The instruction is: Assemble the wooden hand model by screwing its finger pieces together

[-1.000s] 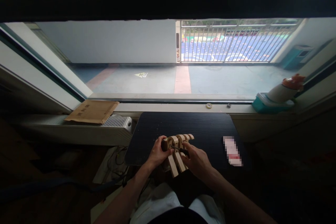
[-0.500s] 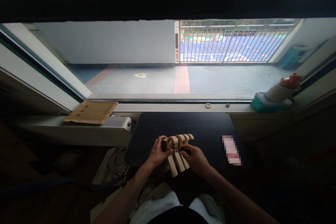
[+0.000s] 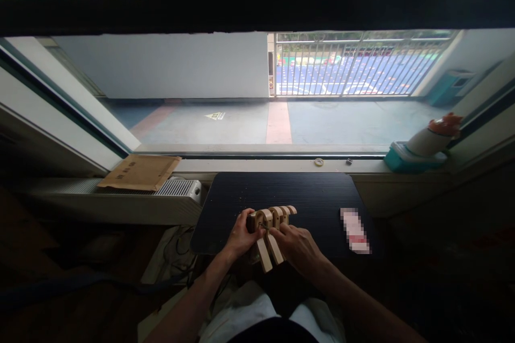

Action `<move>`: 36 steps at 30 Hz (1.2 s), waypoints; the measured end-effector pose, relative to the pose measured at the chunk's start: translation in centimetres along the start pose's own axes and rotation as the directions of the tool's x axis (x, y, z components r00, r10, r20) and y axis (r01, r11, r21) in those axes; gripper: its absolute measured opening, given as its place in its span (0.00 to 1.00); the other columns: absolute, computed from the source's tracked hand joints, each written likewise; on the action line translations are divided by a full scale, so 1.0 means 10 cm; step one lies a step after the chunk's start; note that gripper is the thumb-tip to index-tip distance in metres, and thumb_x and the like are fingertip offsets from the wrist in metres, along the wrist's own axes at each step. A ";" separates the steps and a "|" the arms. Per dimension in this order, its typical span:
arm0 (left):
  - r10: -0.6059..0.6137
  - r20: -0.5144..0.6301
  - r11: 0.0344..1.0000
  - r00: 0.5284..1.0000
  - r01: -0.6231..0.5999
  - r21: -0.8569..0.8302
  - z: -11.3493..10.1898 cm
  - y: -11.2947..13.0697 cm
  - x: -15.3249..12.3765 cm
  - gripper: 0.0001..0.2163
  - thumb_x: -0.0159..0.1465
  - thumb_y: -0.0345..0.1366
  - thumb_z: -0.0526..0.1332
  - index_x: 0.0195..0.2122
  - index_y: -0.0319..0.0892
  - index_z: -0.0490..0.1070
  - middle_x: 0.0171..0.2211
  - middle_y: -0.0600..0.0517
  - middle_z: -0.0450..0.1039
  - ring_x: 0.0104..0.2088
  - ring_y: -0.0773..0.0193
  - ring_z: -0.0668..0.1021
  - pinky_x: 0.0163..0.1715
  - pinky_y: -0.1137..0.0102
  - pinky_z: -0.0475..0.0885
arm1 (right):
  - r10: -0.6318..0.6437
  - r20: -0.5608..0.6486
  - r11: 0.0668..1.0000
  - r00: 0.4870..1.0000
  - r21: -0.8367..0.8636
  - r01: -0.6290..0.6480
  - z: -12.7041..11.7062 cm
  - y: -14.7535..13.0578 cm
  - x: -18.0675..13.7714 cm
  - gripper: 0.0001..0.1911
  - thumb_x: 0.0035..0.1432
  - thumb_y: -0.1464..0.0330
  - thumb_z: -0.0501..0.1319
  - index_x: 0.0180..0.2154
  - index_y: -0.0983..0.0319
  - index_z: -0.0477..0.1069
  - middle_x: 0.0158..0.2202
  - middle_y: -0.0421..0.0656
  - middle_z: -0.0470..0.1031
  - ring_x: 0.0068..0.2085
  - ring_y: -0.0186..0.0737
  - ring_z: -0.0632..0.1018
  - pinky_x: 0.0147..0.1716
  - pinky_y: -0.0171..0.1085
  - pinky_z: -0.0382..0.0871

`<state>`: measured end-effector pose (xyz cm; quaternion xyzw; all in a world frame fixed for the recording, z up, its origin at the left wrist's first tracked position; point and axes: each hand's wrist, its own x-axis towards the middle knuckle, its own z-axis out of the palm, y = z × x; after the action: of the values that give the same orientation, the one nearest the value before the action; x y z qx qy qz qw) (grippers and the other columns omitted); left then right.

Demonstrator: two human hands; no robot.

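Observation:
A light wooden assembly [image 3: 274,217] of several curved slats rests at the near edge of a small black table [image 3: 306,193]. My left hand [image 3: 240,237] is wrapped round its left end and grips it. My right hand [image 3: 295,246] is closed on a thin dark screwdriver [image 3: 263,225]. Its tip points left into the wood beside my left thumb, and its handle is hidden inside my fingers.
A blurred pink and white packet [image 3: 354,230] lies on the table's right side. A cardboard envelope [image 3: 139,171] sits on a radiator at the left. A teal and white object [image 3: 418,151] stands on the window sill at right, near a small ring [image 3: 318,161].
My right hand has slid left along the screwdriver toward the wood, so less of the tool shows. My left hand and the wooden assembly have stayed in place.

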<state>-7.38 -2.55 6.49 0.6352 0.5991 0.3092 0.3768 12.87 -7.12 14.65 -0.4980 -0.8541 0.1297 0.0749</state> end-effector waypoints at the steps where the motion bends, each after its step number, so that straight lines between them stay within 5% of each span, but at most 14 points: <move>1: 0.002 0.000 1.000 1.000 -0.002 -0.003 0.00 0.00 0.00 0.26 0.50 0.41 0.67 0.49 0.46 0.63 0.45 0.49 0.68 0.46 0.58 0.73 0.47 0.61 0.68 | 0.027 -0.019 0.998 0.999 0.059 -0.026 0.02 0.01 0.00 0.12 0.61 0.74 0.54 0.44 0.58 0.72 0.35 0.42 0.75 0.33 0.35 0.76 0.32 0.31 0.66; 5: 0.007 0.005 1.000 1.000 -0.007 0.000 -0.01 0.00 0.00 0.26 0.49 0.40 0.67 0.49 0.45 0.63 0.44 0.49 0.68 0.46 0.58 0.73 0.47 0.61 0.68 | 0.264 -0.075 0.874 0.962 0.441 -0.205 0.16 0.07 0.03 0.13 0.59 0.69 0.57 0.45 0.57 0.74 0.39 0.41 0.78 0.38 0.37 0.77 0.39 0.33 0.67; 10: 0.009 -0.003 1.000 1.000 -0.009 -0.005 -0.01 0.00 -0.01 0.26 0.48 0.40 0.68 0.49 0.46 0.63 0.45 0.49 0.68 0.46 0.57 0.73 0.47 0.61 0.69 | 0.447 0.123 0.551 0.886 0.743 -0.381 0.30 0.17 0.10 0.15 0.55 0.66 0.57 0.42 0.62 0.76 0.33 0.42 0.80 0.30 0.37 0.77 0.30 0.34 0.68; 12: -0.003 -0.006 1.000 1.000 0.003 0.001 -0.02 0.00 -0.01 0.27 0.48 0.40 0.68 0.49 0.46 0.63 0.45 0.49 0.69 0.46 0.57 0.73 0.47 0.61 0.69 | 0.449 0.123 0.567 0.885 0.727 -0.388 0.26 0.16 0.11 0.15 0.55 0.66 0.57 0.42 0.63 0.76 0.35 0.43 0.80 0.32 0.38 0.77 0.32 0.34 0.69; 15: -0.023 0.003 1.000 1.000 0.023 0.000 -0.02 0.00 -0.01 0.27 0.49 0.41 0.68 0.49 0.46 0.63 0.45 0.49 0.69 0.46 0.57 0.73 0.48 0.60 0.69 | 0.417 0.054 0.759 0.907 0.528 -0.380 0.09 0.08 0.08 0.18 0.55 0.66 0.59 0.48 0.60 0.73 0.40 0.44 0.79 0.39 0.41 0.78 0.38 0.35 0.69; 18: -0.020 0.009 1.000 1.000 0.020 -0.008 -0.01 0.00 -0.01 0.27 0.49 0.41 0.67 0.49 0.45 0.63 0.45 0.49 0.69 0.46 0.57 0.73 0.47 0.61 0.69 | 0.205 -0.007 0.957 0.979 0.211 -0.199 -0.05 -0.01 0.04 0.18 0.58 0.73 0.56 0.51 0.57 0.70 0.40 0.44 0.77 0.38 0.39 0.77 0.37 0.34 0.68; 21: -0.008 -0.011 1.000 1.000 0.008 -0.006 0.00 0.00 -0.01 0.26 0.49 0.40 0.67 0.49 0.45 0.63 0.45 0.49 0.69 0.45 0.58 0.74 0.47 0.62 0.69 | 0.006 0.021 1.000 1.000 -0.003 -0.006 -0.07 -0.06 0.02 0.17 0.60 0.77 0.54 0.49 0.57 0.69 0.38 0.44 0.75 0.36 0.37 0.76 0.34 0.33 0.67; 24: 0.000 -0.026 1.000 1.000 0.000 -0.009 0.01 0.00 0.00 0.26 0.48 0.40 0.68 0.48 0.46 0.64 0.45 0.49 0.69 0.45 0.58 0.74 0.47 0.62 0.69 | 0.009 0.017 1.000 1.000 0.021 -0.010 0.00 -0.06 0.02 0.16 0.61 0.76 0.53 0.47 0.57 0.71 0.36 0.43 0.75 0.34 0.36 0.76 0.33 0.32 0.68; 27: -0.001 -0.008 1.000 1.000 0.001 -0.008 0.00 0.01 0.00 0.26 0.49 0.41 0.68 0.48 0.46 0.64 0.45 0.49 0.69 0.46 0.58 0.74 0.47 0.62 0.69 | 0.167 -0.061 0.950 0.984 0.278 -0.144 0.10 -0.01 0.03 0.13 0.61 0.71 0.55 0.44 0.57 0.74 0.38 0.43 0.78 0.37 0.36 0.77 0.38 0.33 0.68; 30: 0.006 0.000 1.000 1.000 -0.006 0.007 -0.01 0.01 -0.01 0.26 0.49 0.41 0.68 0.49 0.46 0.64 0.46 0.49 0.69 0.46 0.58 0.73 0.47 0.62 0.69 | 0.376 -0.027 0.736 0.926 0.616 -0.281 0.20 0.08 0.06 0.14 0.57 0.67 0.58 0.44 0.59 0.76 0.39 0.43 0.79 0.38 0.39 0.78 0.40 0.35 0.69; 33: 0.009 0.003 1.000 1.000 -0.009 0.025 -0.01 0.01 -0.01 0.26 0.49 0.41 0.68 0.49 0.47 0.64 0.45 0.50 0.69 0.46 0.58 0.73 0.46 0.62 0.69 | 0.441 0.136 0.526 0.887 0.762 -0.378 0.27 0.17 0.10 0.16 0.56 0.66 0.57 0.44 0.63 0.77 0.32 0.43 0.80 0.30 0.38 0.77 0.32 0.35 0.69; 36: -0.003 0.011 0.999 1.000 0.003 0.032 -0.02 0.01 -0.01 0.26 0.49 0.41 0.68 0.49 0.47 0.63 0.45 0.50 0.68 0.45 0.58 0.73 0.46 0.62 0.69 | 0.452 0.151 0.574 0.879 0.705 -0.416 0.21 0.18 0.11 0.17 0.55 0.65 0.58 0.44 0.63 0.76 0.32 0.43 0.80 0.31 0.40 0.77 0.31 0.35 0.69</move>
<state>-7.49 -2.64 6.72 0.6419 0.6028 0.2957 0.3704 13.25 -5.66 12.07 -0.6244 -0.5831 0.4560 0.2491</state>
